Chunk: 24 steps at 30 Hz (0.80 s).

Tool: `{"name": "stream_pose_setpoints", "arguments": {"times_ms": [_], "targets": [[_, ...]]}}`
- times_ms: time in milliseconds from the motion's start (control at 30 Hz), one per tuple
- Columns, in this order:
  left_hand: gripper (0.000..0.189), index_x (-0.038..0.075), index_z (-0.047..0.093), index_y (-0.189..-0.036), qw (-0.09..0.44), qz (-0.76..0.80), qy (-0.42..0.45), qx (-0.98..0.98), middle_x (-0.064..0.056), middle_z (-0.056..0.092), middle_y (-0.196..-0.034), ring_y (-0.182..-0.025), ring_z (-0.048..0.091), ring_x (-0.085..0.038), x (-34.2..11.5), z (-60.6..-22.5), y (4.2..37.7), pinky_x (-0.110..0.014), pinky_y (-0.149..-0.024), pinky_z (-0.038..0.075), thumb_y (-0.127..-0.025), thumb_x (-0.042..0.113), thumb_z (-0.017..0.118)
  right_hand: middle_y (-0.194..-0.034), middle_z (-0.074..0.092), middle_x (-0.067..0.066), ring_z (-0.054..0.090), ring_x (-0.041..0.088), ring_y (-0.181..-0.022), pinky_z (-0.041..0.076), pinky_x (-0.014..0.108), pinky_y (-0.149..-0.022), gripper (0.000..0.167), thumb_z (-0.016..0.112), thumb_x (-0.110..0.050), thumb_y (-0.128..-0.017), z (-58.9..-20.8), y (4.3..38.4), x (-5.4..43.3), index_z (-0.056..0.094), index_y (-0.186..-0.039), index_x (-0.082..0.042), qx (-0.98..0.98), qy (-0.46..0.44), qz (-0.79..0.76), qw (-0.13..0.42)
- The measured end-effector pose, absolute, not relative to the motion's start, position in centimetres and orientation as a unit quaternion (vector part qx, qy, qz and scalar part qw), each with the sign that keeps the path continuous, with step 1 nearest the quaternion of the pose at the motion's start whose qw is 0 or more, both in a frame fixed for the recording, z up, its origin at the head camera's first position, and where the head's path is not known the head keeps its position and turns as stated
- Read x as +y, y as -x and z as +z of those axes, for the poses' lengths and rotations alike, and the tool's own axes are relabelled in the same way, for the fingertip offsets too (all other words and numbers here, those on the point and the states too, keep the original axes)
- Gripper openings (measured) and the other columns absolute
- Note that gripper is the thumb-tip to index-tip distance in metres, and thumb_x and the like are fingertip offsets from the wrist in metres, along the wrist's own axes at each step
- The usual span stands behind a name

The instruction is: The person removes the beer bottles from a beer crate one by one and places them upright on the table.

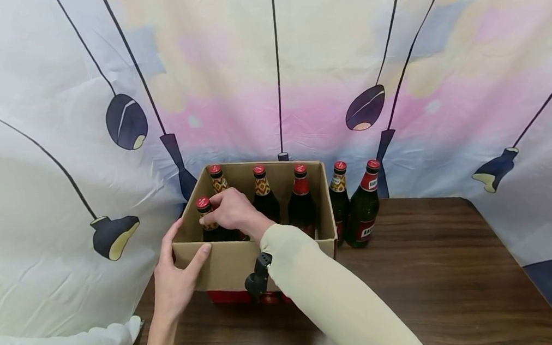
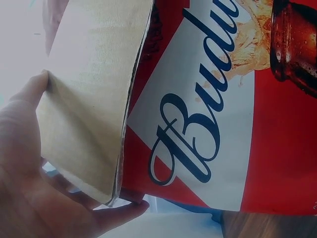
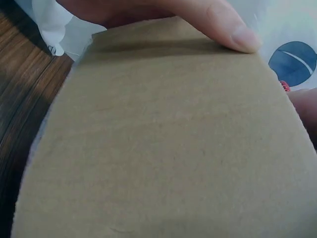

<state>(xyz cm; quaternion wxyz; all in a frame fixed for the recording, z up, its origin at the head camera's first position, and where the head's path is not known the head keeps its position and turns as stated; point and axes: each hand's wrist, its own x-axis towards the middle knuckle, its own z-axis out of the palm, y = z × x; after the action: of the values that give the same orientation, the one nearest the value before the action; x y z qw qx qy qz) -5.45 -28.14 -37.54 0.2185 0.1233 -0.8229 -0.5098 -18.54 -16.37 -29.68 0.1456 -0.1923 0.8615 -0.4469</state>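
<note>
Nearest the head camera, a cream sleeve (image 1: 338, 290) slants up from the lower right to the right hand (image 1: 234, 213), whose thumb and fingers pinch the neck of a red-capped bottle (image 1: 209, 234). That bottle stands inside the cardboard box (image 1: 230, 264), in its near left part; its base is hidden behind the front wall. The left hand (image 1: 176, 274) grips the box's front left corner, thumb on the brown flap, fingers along the side.

Along the far wall of the box stand a left bottle (image 1: 219, 184), a middle bottle (image 1: 263, 198) and a right bottle (image 1: 302, 203), all upright. Under the right hand a scrap of red label shows — perhaps another bottle, too covered to be sure.

As far as this shows, the work is partway: at least four bottles are in the box, the pinched one is not yet let go, and two are outside. Whether bottles are going in or coming out, I cannot tell. The outside pair, a slim-looking bottle (image 1: 339, 200) and its neighbour (image 1: 365, 208), stand on the bench (image 1: 437, 268) just beside the box's right wall. Behind hangs a curtain (image 1: 227, 61) printed with lamps.
</note>
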Motion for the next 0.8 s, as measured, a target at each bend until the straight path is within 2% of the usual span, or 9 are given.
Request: {"name": "stream_pose_setpoints", "arguments": {"times_ms": [200,400,633,800], "targets": [[0.081,0.035,0.029,-0.167,0.213,-0.508,-0.12,-0.826,-0.014,0.034,-0.168,-0.142,0.043,-0.042,-28.3,-37.5,5.3,-0.07,-0.107,0.04,-0.099,0.035,0.073,-0.125,0.075,-0.001,0.065,0.018,-0.111,0.057,0.038,-0.094,0.042,0.089,-0.03,-0.087,-29.7,18.6,-16.6,0.08,-0.127,-0.021,0.856,0.163,-0.466,0.152],[0.082,0.033,0.028,-0.168,0.211,-0.509,-0.113,-0.827,-0.015,0.034,-0.168,-0.143,0.042,-0.042,-28.3,-37.7,5.5,-0.071,-0.109,0.039,-0.099,0.033,0.074,-0.114,0.079,0.0,0.067,0.017,-0.101,0.056,0.034,-0.083,0.037,0.09,-0.03,-0.086,-29.8,18.7,-16.0,0.083,-0.121,-0.02,0.834,0.159,-0.517,0.107],[0.079,0.035,0.031,-0.166,0.221,-0.502,-0.11,-0.829,-0.013,0.038,-0.166,-0.138,0.046,-0.036,-28.1,-37.8,5.6,-0.062,-0.104,0.043,-0.099,0.034,0.074,-0.124,0.078,0.001,0.071,0.018,-0.114,0.057,0.039,-0.098,0.039,0.089,-0.026,-0.087,-29.4,19.1,-14.2,0.081,-0.125,-0.019,0.75,0.174,-0.632,0.083],[0.077,0.038,0.034,-0.165,0.23,-0.496,-0.113,-0.83,-0.01,0.04,-0.165,-0.136,0.049,-0.032,-28.3,-37.6,5.4,-0.055,-0.101,0.043,-0.099,0.034,0.074,-0.113,0.081,0.001,0.071,0.016,-0.106,0.058,0.036,-0.093,0.035,0.088,-0.027,-0.087,-27.8,19.6,-12.4,0.082,-0.121,-0.019,0.716,0.187,-0.669,0.067]]}}
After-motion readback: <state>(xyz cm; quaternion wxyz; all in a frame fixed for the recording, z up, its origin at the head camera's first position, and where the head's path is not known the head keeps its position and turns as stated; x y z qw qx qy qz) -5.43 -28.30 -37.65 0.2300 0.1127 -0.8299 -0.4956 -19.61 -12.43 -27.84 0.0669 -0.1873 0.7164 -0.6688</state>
